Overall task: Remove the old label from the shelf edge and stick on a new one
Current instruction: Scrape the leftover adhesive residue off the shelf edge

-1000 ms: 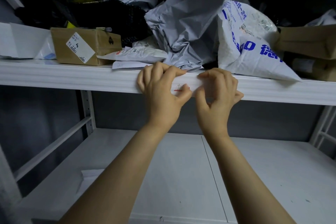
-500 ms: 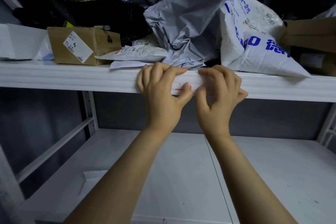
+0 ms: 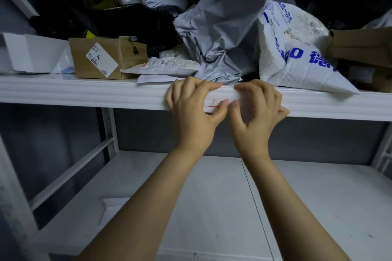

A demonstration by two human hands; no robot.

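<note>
A white label (image 3: 214,99) with a red line and a small dark mark lies on the front of the white shelf edge (image 3: 84,93). My left hand (image 3: 191,110) has its fingers curled over the top of the edge, and its thumb presses the label beside the red line. My right hand (image 3: 255,112) is just to the right, slightly blurred. Its curled fingertips are on the label's upper part and its thumb points up at the label's lower edge. Most of the label is hidden behind both hands.
The upper shelf is crowded: a cardboard box (image 3: 106,57), a crumpled grey mailer bag (image 3: 222,34), a white bag with blue print (image 3: 297,59) and brown boxes (image 3: 360,48) at the right. A white paper sheet (image 3: 113,203) lies on the lower shelf (image 3: 212,197).
My right hand has shifted slightly left along the label, so its thumb is now closer to my left thumb. My left hand keeps its place on the edge.
</note>
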